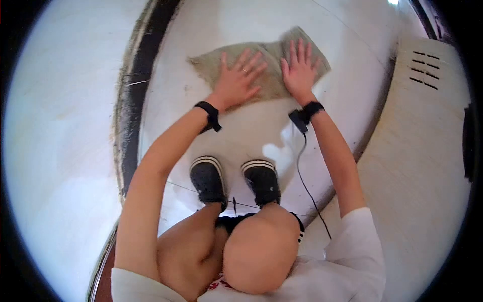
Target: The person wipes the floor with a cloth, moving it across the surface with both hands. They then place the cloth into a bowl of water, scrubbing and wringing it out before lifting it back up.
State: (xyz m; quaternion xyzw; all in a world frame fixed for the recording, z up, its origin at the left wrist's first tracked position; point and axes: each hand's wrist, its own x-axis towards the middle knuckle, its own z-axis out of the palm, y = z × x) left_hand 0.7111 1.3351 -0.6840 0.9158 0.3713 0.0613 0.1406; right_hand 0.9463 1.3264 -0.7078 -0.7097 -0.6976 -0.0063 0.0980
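A greenish-beige cloth [274, 75] lies spread on the pale floor in front of my feet, its right end folded over. My left hand [237, 79] rests on the cloth's left half, fingers spread, a thin ring on one finger. On the right part of the cloth lies my right hand [300, 71], palm down with its fingers apart. Neither hand grips anything. Both wrists wear black bands, and a small black device with a cable hangs by the right one.
My feet in black clogs [208, 178] stand just below the cloth. A dark strip [135, 100] runs along the floor at the left. At the right is a beige panel [422, 116] with slots. The black cable [305, 186] trails below my right wrist.
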